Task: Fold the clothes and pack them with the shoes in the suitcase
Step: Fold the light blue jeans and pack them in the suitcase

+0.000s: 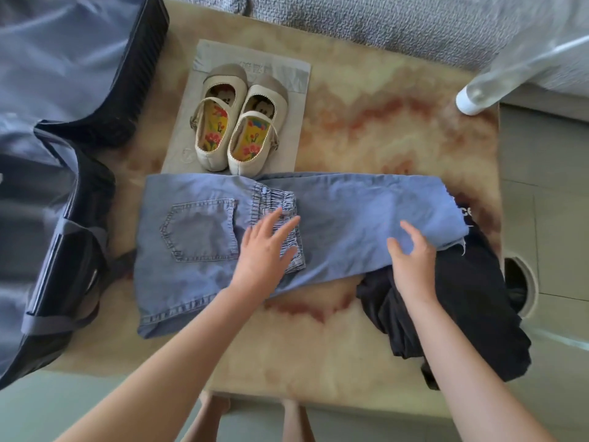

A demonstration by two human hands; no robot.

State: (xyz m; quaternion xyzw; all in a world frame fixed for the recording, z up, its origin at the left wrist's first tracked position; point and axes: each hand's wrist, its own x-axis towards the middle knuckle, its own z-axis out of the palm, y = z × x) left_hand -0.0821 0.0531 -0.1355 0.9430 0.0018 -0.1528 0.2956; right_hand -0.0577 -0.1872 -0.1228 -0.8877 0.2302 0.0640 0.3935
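Observation:
Light blue jeans (pixel 197 237) lie across a tan and rust rug, folded over themselves with the back pocket up and the elastic waistband in the middle. My left hand (pixel 266 250) lies flat on the waistband with fingers straight. My right hand (pixel 412 258) hovers over the leg end with fingers loosely curved, holding nothing. A crumpled black garment (pixel 462 301) sits partly under the jeans at the right. A pair of cream strap shoes (pixel 237 121) stands on a grey bag behind the jeans. The open dark suitcase (pixel 47 154) with grey lining lies at the left.
The rug (pixel 366 122) covers a low platform. A grey textured bed or sofa (pixel 382 23) runs along the far side. A white furniture leg (pixel 471 97) stands at the far right corner. Tiled floor (pixel 548 186) and a round opening lie to the right.

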